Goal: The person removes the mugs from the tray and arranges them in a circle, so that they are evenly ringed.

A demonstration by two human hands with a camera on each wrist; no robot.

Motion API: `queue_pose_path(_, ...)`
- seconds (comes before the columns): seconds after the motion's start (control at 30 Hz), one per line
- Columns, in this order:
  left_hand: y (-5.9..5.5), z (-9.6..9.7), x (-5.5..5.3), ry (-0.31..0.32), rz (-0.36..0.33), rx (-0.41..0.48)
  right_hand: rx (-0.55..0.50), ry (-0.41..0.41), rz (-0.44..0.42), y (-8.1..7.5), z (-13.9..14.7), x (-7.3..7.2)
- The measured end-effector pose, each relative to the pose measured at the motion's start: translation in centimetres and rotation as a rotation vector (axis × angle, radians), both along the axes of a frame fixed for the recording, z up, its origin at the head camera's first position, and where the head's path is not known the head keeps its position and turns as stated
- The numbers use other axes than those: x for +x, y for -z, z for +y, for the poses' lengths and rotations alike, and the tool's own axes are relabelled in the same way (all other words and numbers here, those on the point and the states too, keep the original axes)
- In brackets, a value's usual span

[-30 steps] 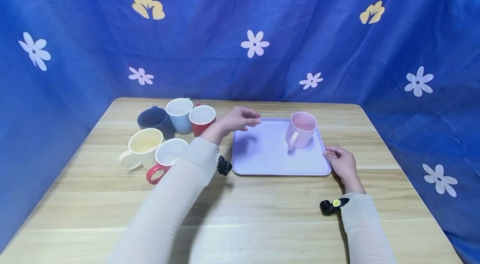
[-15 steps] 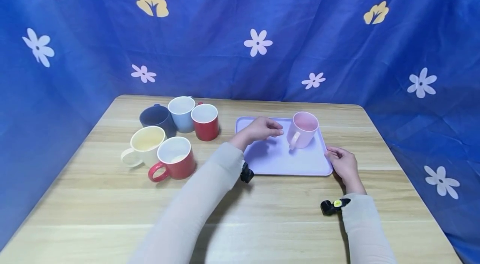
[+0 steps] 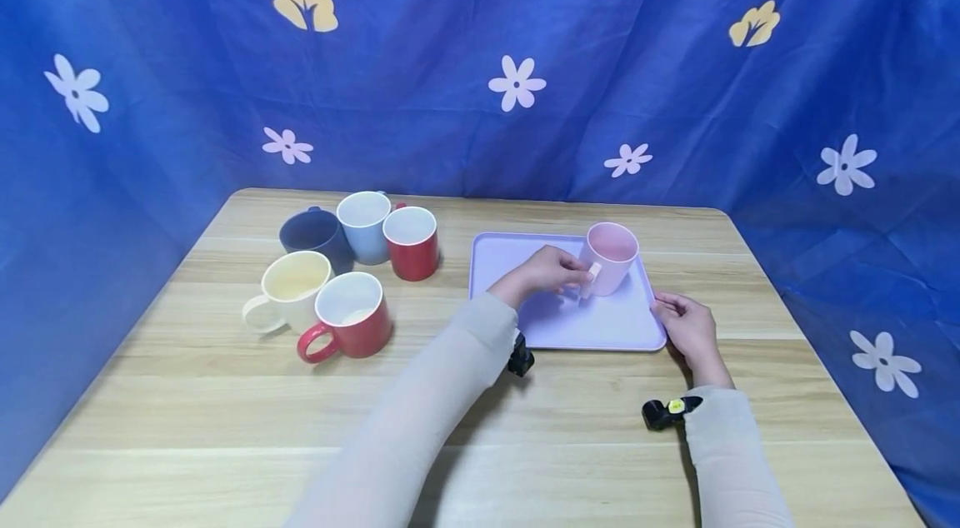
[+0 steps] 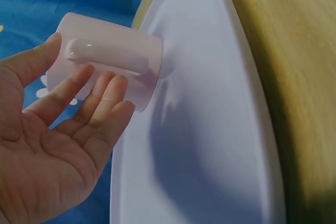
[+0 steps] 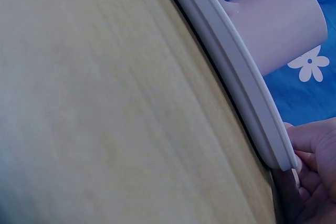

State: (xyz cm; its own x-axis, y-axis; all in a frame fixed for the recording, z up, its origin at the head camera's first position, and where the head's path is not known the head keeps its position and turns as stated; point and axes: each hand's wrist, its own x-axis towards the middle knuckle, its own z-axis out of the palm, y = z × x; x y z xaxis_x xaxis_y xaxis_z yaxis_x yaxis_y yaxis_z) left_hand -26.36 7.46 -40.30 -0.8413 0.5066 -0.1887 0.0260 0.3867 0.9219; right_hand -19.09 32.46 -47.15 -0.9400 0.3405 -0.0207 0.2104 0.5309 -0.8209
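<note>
A pink mug [image 3: 617, 249] stands upright on the right part of a lilac tray [image 3: 562, 336]. My left hand [image 3: 551, 270] is at the mug's handle [image 4: 105, 56], fingers spread and only slightly bent. In the left wrist view the thumb lies near one end of the handle and the fingertips reach alongside it, not closed round it. At the tray's right edge, my right hand [image 3: 686, 326] pinches the rim. The right wrist view shows that thumb [image 5: 302, 136] at the rim with the other fingers curled below.
Left of the tray stand several mugs: a dark blue one [image 3: 318, 238], a light blue one [image 3: 367, 235], a red one [image 3: 414, 253], a cream one [image 3: 296, 295] and another red one [image 3: 363, 326]. Behind the wooden table [image 3: 300, 428] hangs a blue flowered curtain [image 3: 420, 95].
My left hand has moved right across the tray, from its far left side to the pink mug's handle. The right hand stays at the tray's right edge.
</note>
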Motion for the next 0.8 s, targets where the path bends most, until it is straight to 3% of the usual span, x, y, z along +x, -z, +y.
queue_pose_path(0.33,0.3,1.2,0.3,-0.090,-0.035,0.058,-0.010,0.004,0.005,-0.1,-0.1,0.1)
queue_pose_path(0.5,0.3,1.9,0.5,-0.137,-0.009,0.069,-0.010,0.002,0.006,-0.1,0.0,0.1)
queue_pose_path(0.63,0.2,2.1,0.7,-0.157,0.010,0.066,-0.015,0.005,0.003,-0.1,0.1,0.1)
queue_pose_path(0.8,0.3,1.8,0.6,-0.154,-0.022,0.109,-0.027,-0.001,-0.001,-0.2,0.0,0.2)
